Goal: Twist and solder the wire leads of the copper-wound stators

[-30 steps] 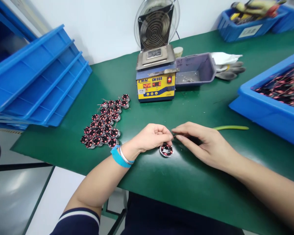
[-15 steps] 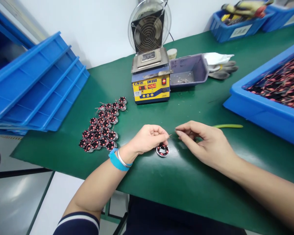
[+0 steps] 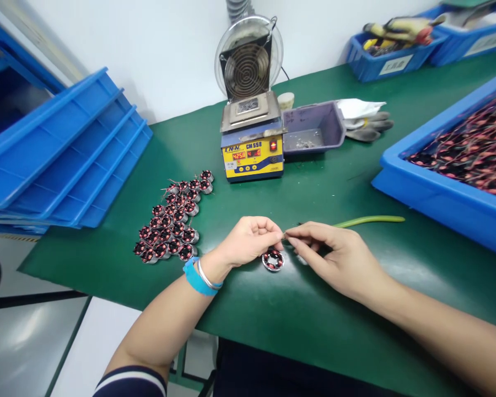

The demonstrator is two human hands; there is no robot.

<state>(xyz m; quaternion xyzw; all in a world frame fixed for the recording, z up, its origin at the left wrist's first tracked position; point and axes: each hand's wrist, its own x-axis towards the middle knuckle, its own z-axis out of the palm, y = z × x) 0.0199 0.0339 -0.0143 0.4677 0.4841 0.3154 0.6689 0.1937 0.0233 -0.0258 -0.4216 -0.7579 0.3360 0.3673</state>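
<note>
A small round motor stator [image 3: 272, 259] with red copper windings lies on the green mat [image 3: 322, 309], under my fingers. My left hand [image 3: 248, 241], with a blue wristband, curls over it and pinches its thin wire leads. My right hand [image 3: 334, 255] meets the left at the fingertips and pinches the same wire ends just above the stator. Both hands rest low on the mat near the table's front edge.
Several finished stators [image 3: 171, 223] are grouped to the left. A yellow solder pot [image 3: 252, 146] with a fan [image 3: 248, 60] stands behind, beside a grey tray [image 3: 314, 129] and gloves [image 3: 367, 124]. Blue bins [image 3: 442, 193] of stators sit right, stacked blue trays [image 3: 62, 154] left, a green tube [image 3: 367, 221] nearby.
My right hand's fingertips have closed the small gap and now touch the left hand's at the wire ends. The camera tilted slightly; the stator stays in place.
</note>
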